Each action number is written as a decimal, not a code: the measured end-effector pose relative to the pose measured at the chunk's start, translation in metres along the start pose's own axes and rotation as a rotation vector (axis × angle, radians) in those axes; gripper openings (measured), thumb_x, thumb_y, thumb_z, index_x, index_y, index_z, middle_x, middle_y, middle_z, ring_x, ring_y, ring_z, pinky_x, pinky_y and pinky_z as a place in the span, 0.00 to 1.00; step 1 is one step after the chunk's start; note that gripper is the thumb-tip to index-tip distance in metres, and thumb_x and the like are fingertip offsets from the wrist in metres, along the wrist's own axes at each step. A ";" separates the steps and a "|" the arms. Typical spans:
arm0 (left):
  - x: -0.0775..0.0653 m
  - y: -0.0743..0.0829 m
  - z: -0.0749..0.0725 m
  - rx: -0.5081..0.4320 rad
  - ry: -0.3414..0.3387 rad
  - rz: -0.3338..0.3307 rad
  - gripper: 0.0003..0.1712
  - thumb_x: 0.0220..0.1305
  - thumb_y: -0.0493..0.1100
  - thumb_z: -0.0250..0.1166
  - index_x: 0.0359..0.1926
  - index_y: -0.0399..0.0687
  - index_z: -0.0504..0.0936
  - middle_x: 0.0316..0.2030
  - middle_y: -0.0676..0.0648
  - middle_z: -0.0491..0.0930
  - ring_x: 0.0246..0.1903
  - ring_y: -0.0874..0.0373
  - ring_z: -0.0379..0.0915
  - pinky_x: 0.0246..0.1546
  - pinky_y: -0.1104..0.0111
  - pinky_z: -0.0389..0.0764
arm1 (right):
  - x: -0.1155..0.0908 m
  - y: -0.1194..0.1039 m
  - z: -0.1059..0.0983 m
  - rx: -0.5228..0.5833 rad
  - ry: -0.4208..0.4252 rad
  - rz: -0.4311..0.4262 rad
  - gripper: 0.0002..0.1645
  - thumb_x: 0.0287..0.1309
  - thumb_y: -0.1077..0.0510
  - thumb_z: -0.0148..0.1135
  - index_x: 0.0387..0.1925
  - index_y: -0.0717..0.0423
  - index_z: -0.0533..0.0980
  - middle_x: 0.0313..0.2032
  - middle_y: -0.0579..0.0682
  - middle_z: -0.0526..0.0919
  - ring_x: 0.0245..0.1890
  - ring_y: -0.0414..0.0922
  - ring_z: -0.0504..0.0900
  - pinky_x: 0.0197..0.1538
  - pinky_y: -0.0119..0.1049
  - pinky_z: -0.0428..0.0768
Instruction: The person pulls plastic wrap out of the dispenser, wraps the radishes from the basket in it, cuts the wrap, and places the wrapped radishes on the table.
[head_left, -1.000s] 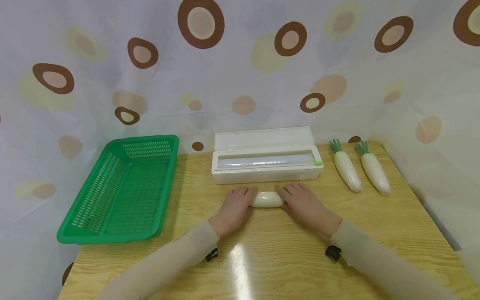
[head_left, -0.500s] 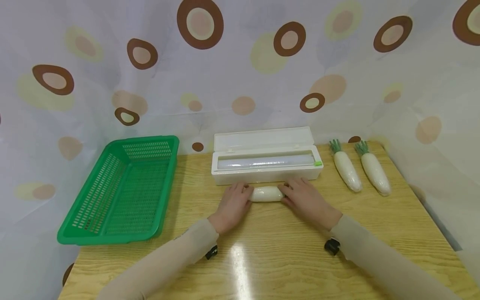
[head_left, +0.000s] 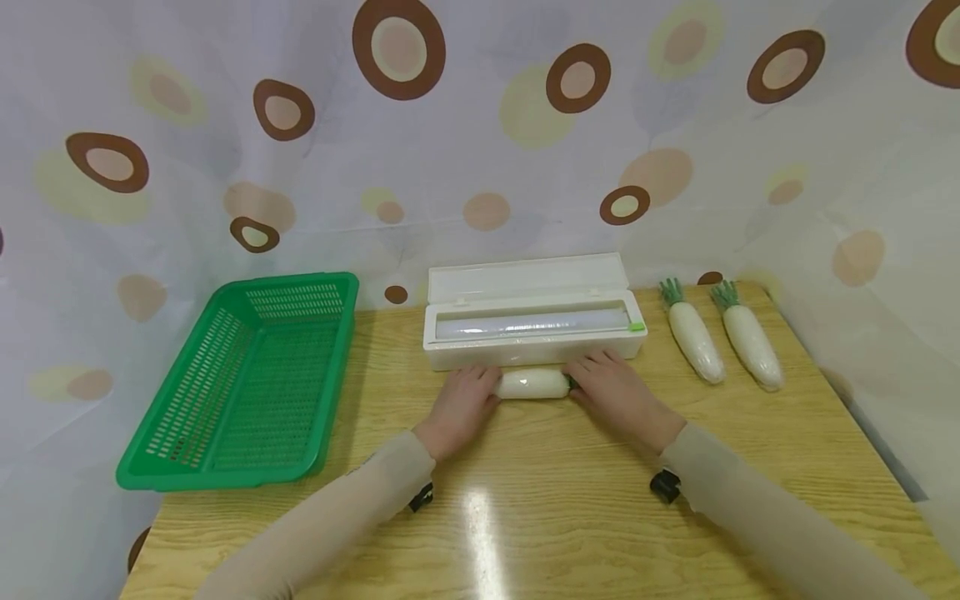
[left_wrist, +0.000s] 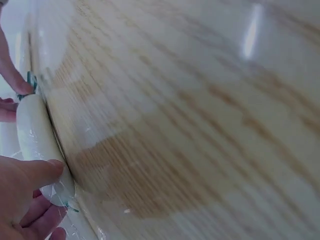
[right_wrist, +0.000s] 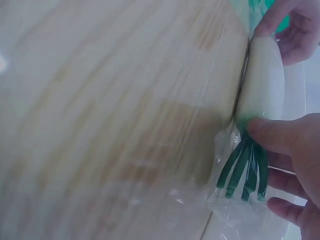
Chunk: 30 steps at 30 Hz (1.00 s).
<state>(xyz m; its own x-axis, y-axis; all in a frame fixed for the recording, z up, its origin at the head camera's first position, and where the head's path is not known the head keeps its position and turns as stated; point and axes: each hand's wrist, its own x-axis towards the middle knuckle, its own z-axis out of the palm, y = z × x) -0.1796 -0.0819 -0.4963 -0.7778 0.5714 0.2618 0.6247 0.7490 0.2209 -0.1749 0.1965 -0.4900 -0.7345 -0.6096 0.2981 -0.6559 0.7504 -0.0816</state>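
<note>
A white radish (head_left: 533, 384) lies crosswise on the table, just in front of a white box with a film roll. Its left end is in the grip of my left hand (head_left: 459, 408), thumb on the near side in the left wrist view. My right hand (head_left: 618, 398) holds the leafy end; in the right wrist view the thumb presses where the green leaves (right_wrist: 245, 170) begin. Clear plastic film (right_wrist: 232, 210) surrounds those leaves and trails past the other end in the left wrist view. From the head view, fingers hide both tips.
Behind the radish stands the white cling film box (head_left: 536, 350), lid raised, roll (head_left: 532, 323) inside. A green mesh basket (head_left: 322, 417) is at the left. Two film-wrapped radishes, one inner (head_left: 696, 342) and one outer (head_left: 752, 347), lie at the right. Patterned curtain hangs behind.
Both hands have rolled the radish away from me, a little closer to the box. Green at its right end now shows beside the right hand. Basket, box and other radishes have stayed put.
</note>
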 end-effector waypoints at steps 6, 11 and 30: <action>-0.002 0.000 0.003 -0.014 -0.001 -0.022 0.16 0.69 0.36 0.70 0.54 0.41 0.78 0.46 0.42 0.81 0.49 0.45 0.79 0.49 0.51 0.79 | 0.000 -0.001 -0.002 -0.019 -0.036 0.009 0.20 0.62 0.59 0.75 0.51 0.59 0.77 0.46 0.54 0.82 0.52 0.55 0.78 0.59 0.54 0.74; -0.006 0.000 0.004 -0.026 -0.008 -0.046 0.21 0.70 0.38 0.69 0.60 0.42 0.76 0.51 0.42 0.81 0.53 0.44 0.78 0.52 0.49 0.77 | -0.003 0.001 -0.001 -0.008 -0.031 0.009 0.24 0.62 0.56 0.76 0.55 0.60 0.78 0.50 0.56 0.81 0.55 0.57 0.76 0.59 0.55 0.73; 0.040 0.047 -0.026 0.056 -0.029 0.088 0.19 0.77 0.53 0.62 0.61 0.50 0.80 0.55 0.50 0.82 0.57 0.52 0.76 0.56 0.57 0.75 | -0.023 0.088 -0.043 0.172 0.216 0.229 0.33 0.58 0.55 0.78 0.59 0.69 0.78 0.50 0.67 0.80 0.50 0.66 0.78 0.54 0.64 0.76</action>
<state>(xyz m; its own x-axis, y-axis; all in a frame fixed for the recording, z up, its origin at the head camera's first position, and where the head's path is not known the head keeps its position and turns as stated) -0.1800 -0.0325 -0.4508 -0.7224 0.6446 0.2503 0.6863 0.7127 0.1450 -0.2084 0.2872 -0.4629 -0.8243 -0.3482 0.4464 -0.5114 0.7962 -0.3233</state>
